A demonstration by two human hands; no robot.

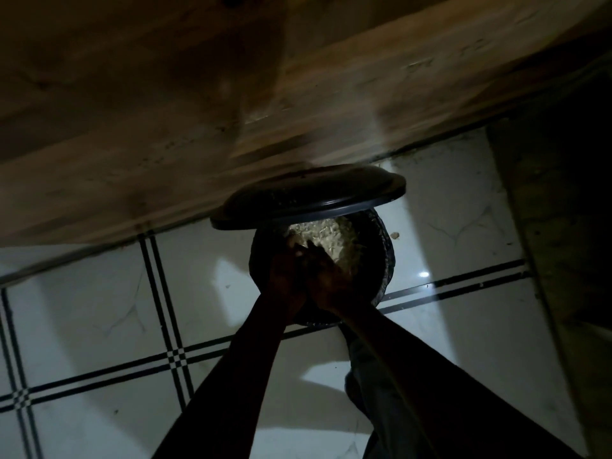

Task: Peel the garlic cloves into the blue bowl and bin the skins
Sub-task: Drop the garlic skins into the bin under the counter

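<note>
A dark round bin (385,256) stands on the floor with its lid (308,197) tipped up above the opening. Pale garlic skins (339,241) fill the inside. My left hand (284,276) and my right hand (331,284) are pressed together side by side over the bin's near rim, fingertips pointing into the opening. Something pale shows at the fingertips, but the light is too dim to tell whether either hand holds skins. Neither the blue bowl nor any garlic cloves are in view.
A wooden surface (165,111) fills the top of the view and overhangs the bin's far side. The floor is glossy white tile (99,309) with black lines. A small pale scrap (394,235) lies on the floor right of the bin. A dark upright (563,226) stands at the right.
</note>
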